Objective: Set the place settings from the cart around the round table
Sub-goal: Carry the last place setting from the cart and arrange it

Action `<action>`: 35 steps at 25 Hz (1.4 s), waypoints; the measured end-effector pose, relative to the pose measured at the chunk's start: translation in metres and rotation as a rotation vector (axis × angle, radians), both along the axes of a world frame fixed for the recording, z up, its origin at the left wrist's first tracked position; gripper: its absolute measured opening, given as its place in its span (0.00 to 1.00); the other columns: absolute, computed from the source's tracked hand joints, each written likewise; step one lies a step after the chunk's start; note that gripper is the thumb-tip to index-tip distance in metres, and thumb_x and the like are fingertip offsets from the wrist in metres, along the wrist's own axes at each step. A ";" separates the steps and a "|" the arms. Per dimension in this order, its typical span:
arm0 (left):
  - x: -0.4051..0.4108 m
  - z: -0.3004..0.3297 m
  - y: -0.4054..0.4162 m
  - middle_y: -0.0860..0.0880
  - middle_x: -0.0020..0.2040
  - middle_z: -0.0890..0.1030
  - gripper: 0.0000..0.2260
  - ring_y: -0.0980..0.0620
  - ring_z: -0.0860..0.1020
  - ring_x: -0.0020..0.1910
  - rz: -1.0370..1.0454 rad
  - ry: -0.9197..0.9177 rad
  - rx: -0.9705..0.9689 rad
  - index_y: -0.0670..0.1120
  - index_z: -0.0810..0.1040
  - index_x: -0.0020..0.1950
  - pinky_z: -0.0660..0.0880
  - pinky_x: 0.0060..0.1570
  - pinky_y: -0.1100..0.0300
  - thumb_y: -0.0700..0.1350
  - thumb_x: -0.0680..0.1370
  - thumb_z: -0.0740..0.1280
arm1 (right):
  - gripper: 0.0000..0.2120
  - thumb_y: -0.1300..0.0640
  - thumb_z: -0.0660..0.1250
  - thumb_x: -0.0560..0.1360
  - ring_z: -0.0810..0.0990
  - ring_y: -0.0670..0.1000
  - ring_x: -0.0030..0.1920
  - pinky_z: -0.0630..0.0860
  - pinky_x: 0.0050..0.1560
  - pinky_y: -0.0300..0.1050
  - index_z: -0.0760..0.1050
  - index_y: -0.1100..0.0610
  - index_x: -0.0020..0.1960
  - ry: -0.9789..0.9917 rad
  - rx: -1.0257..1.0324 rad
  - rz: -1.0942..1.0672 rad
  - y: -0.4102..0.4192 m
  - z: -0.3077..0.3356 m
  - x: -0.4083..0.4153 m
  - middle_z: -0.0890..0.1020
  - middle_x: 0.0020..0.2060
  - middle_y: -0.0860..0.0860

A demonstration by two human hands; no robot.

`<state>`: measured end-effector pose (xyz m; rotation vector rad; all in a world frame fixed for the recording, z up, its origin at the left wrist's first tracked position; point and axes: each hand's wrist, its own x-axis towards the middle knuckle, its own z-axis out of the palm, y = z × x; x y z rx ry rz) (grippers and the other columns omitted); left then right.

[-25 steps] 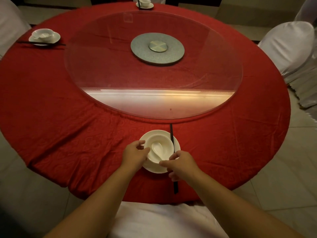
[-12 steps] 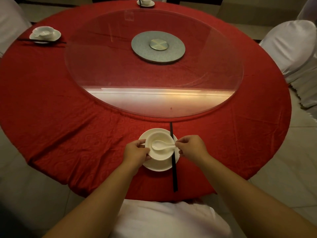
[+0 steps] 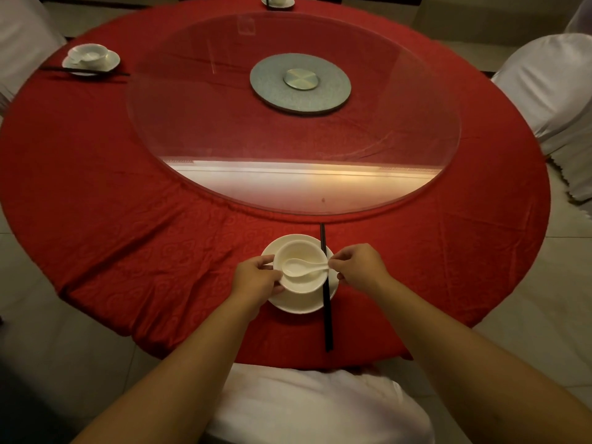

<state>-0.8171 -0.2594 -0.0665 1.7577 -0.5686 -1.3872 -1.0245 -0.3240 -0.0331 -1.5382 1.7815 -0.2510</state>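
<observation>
White spoon (image 3: 302,267) unmoved; right hand (image 3: 358,267) still pinches.

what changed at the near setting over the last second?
The right hand moved from the bowl's near rim to its right side and now pinches the spoon handle. The spoon turned: its handle pointed toward the person, now it lies across the bowl pointing right. Unchanged: the left hand holds the bowl's left rim; bowl, plate and chopsticks keep their places.
</observation>
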 end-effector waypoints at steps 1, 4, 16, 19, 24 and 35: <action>0.000 -0.001 0.000 0.40 0.53 0.84 0.21 0.44 0.85 0.46 -0.003 -0.002 0.001 0.41 0.80 0.66 0.83 0.33 0.61 0.29 0.73 0.70 | 0.06 0.58 0.74 0.72 0.85 0.47 0.28 0.83 0.35 0.44 0.84 0.50 0.37 0.000 0.001 -0.004 0.000 0.000 0.000 0.86 0.31 0.50; 0.002 -0.001 0.001 0.41 0.51 0.83 0.22 0.46 0.84 0.43 -0.027 0.000 0.017 0.39 0.77 0.69 0.85 0.39 0.56 0.31 0.75 0.71 | 0.05 0.55 0.73 0.73 0.86 0.49 0.34 0.84 0.38 0.46 0.86 0.55 0.46 -0.004 -0.002 -0.017 0.001 0.001 -0.002 0.87 0.36 0.49; 0.122 0.091 0.116 0.53 0.45 0.84 0.09 0.56 0.81 0.45 0.002 -0.564 -0.065 0.47 0.84 0.53 0.75 0.47 0.65 0.47 0.74 0.76 | 0.08 0.50 0.73 0.74 0.83 0.50 0.44 0.77 0.45 0.45 0.81 0.52 0.51 0.001 -0.305 0.533 0.047 0.072 0.113 0.84 0.43 0.47; 0.176 0.130 0.187 0.54 0.46 0.86 0.09 0.55 0.83 0.45 0.099 -0.692 0.007 0.49 0.84 0.51 0.79 0.50 0.60 0.51 0.74 0.75 | 0.09 0.50 0.73 0.75 0.83 0.50 0.46 0.78 0.49 0.46 0.81 0.53 0.52 -0.034 -0.347 0.902 0.082 0.105 0.202 0.84 0.45 0.48; 0.270 0.187 0.322 0.55 0.50 0.85 0.15 0.53 0.82 0.49 0.284 -0.903 0.166 0.53 0.84 0.55 0.78 0.49 0.60 0.58 0.73 0.71 | 0.12 0.46 0.73 0.73 0.81 0.48 0.44 0.76 0.45 0.45 0.80 0.50 0.53 -0.139 -0.498 1.299 0.174 0.166 0.356 0.82 0.45 0.46; 0.398 0.218 0.639 0.47 0.55 0.83 0.18 0.46 0.82 0.54 1.006 -0.886 0.391 0.48 0.79 0.60 0.78 0.54 0.53 0.55 0.74 0.74 | 0.14 0.38 0.68 0.75 0.79 0.45 0.45 0.79 0.45 0.44 0.75 0.43 0.57 -0.210 -0.568 1.853 0.449 0.217 0.629 0.79 0.47 0.43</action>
